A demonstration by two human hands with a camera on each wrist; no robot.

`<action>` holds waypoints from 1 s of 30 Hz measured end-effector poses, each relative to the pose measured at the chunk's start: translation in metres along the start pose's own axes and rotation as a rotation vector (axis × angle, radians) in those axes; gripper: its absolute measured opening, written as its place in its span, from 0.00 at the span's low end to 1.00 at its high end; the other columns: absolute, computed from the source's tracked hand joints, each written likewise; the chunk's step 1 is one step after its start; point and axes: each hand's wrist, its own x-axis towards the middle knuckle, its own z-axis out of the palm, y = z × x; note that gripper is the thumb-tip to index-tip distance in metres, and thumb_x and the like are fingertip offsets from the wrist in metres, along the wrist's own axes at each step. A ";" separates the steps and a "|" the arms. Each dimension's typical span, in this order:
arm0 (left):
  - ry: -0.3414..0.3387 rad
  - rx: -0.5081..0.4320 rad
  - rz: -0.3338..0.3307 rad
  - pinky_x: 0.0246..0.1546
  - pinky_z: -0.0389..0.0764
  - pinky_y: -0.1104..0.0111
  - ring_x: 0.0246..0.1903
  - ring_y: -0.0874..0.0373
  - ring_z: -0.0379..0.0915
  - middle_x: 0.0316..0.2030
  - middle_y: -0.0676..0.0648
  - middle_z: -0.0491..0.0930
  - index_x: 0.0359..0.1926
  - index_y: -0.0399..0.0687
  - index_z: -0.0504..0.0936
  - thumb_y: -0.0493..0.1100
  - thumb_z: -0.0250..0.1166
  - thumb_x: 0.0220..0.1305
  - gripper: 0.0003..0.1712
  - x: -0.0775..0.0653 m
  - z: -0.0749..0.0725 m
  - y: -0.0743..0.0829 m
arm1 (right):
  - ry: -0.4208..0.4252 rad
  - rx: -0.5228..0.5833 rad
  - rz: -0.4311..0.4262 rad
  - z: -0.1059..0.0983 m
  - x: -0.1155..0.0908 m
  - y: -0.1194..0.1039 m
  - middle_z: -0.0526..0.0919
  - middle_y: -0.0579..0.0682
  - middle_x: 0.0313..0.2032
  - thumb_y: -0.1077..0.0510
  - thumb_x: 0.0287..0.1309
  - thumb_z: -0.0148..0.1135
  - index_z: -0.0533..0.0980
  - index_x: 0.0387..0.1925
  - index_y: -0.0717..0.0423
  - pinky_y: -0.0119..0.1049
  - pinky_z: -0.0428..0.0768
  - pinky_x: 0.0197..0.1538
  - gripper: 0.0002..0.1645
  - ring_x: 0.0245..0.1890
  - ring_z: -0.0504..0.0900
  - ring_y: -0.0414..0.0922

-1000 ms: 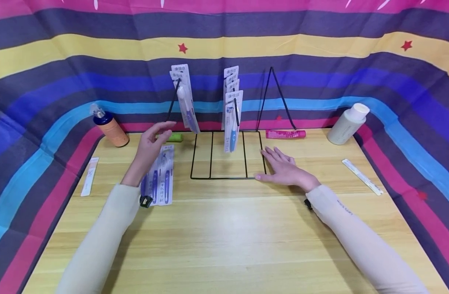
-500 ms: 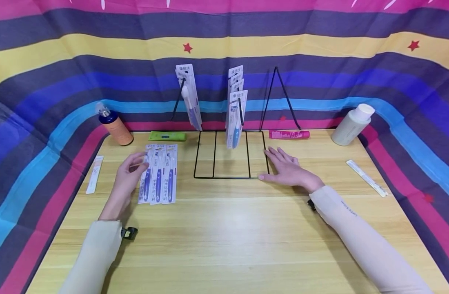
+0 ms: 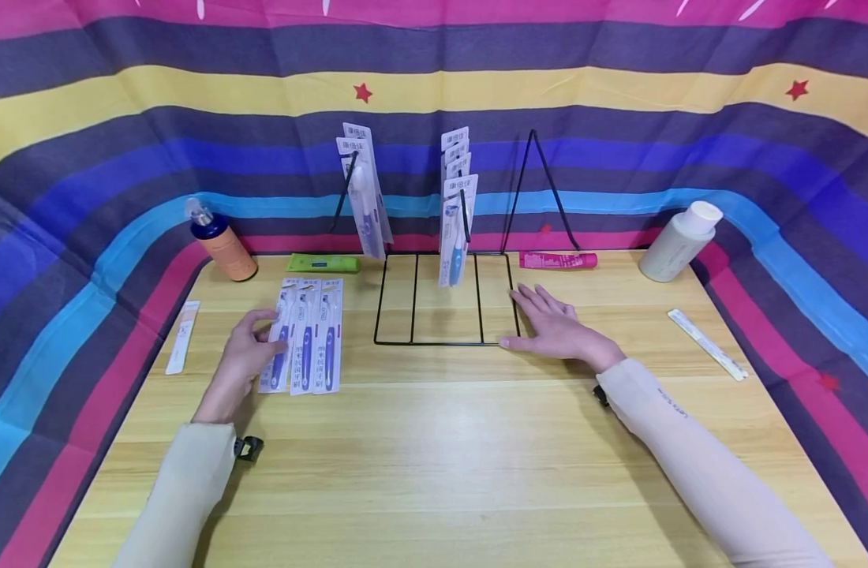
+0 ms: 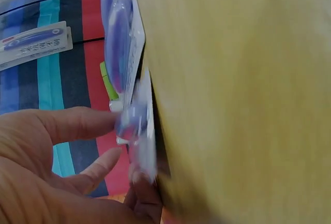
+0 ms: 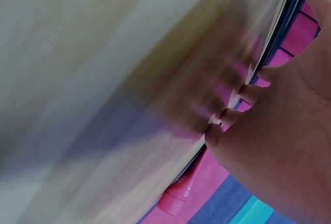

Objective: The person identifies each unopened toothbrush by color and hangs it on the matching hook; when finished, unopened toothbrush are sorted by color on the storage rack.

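My left hand (image 3: 242, 351) holds the leftmost of three packaged toothbrushes (image 3: 278, 367) by its sides, thumb across the purple handle. In the left wrist view, thumb and fingertips grip that clear blister pack (image 4: 144, 151) close over the table. Two more purple toothbrush packs (image 3: 316, 339) lie side by side to its right. My right hand (image 3: 555, 327) rests with spread fingers at the right side of a black wire rack (image 3: 480, 308). From the rack's left hook hang purple toothbrush packs (image 3: 363, 197); several packs with a blue brush (image 3: 457, 229) in front hang from the middle one.
A green tube (image 3: 323, 263) and an orange pump bottle (image 3: 228, 251) are at the back left. A pink tube (image 3: 558, 260) and a pale bottle (image 3: 679, 243) stand at the back right. Slim white packets (image 3: 183, 338) lie near both table sides. Striped cloth surrounds the table.
My left hand came back from near the rack's left hook to the toothbrush packs. It took hold of the leftmost pack, which has shifted left and tilted. The right hand stays put.
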 end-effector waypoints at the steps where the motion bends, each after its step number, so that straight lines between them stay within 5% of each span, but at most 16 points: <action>1: 0.011 0.002 -0.001 0.36 0.83 0.66 0.47 0.46 0.77 0.59 0.28 0.72 0.82 0.36 0.59 0.25 0.62 0.71 0.42 0.000 -0.001 0.000 | 0.000 0.001 0.001 0.000 0.000 0.000 0.39 0.57 0.88 0.22 0.71 0.60 0.43 0.90 0.51 0.77 0.41 0.76 0.66 0.85 0.34 0.64; 5: 0.038 0.050 -0.008 0.38 0.78 0.64 0.46 0.47 0.71 0.54 0.34 0.70 0.80 0.34 0.62 0.27 0.62 0.72 0.39 0.001 -0.006 -0.002 | -0.001 0.004 0.003 0.001 0.000 0.001 0.39 0.56 0.88 0.22 0.70 0.60 0.43 0.90 0.50 0.77 0.40 0.76 0.66 0.85 0.34 0.63; 11: 0.018 0.070 -0.010 0.50 0.70 0.60 0.56 0.42 0.63 0.65 0.31 0.65 0.79 0.31 0.65 0.33 0.59 0.78 0.32 0.003 -0.016 -0.006 | -0.003 0.006 0.002 0.001 0.000 0.002 0.39 0.56 0.88 0.21 0.70 0.60 0.43 0.90 0.50 0.77 0.39 0.76 0.67 0.86 0.33 0.63; 20: 0.073 0.026 0.067 0.35 0.76 0.72 0.47 0.54 0.68 0.62 0.35 0.69 0.78 0.33 0.71 0.29 0.57 0.77 0.31 0.005 -0.023 -0.010 | -0.005 0.014 0.002 0.000 -0.001 0.002 0.38 0.56 0.88 0.21 0.69 0.61 0.42 0.90 0.51 0.78 0.38 0.76 0.67 0.85 0.33 0.63; 27: 0.253 -0.111 0.240 0.36 0.74 0.78 0.40 0.63 0.71 0.45 0.52 0.76 0.69 0.35 0.81 0.29 0.62 0.75 0.24 0.001 -0.018 -0.002 | -0.009 0.016 -0.003 0.001 0.000 0.000 0.37 0.57 0.88 0.23 0.71 0.61 0.42 0.90 0.52 0.78 0.36 0.76 0.66 0.85 0.32 0.63; 30: 0.265 -0.233 0.337 0.37 0.73 0.79 0.38 0.63 0.71 0.41 0.53 0.76 0.66 0.37 0.84 0.26 0.62 0.74 0.22 -0.003 -0.015 0.008 | -0.002 0.012 0.002 0.001 -0.001 0.000 0.38 0.57 0.88 0.23 0.71 0.61 0.42 0.90 0.52 0.78 0.37 0.76 0.66 0.85 0.32 0.63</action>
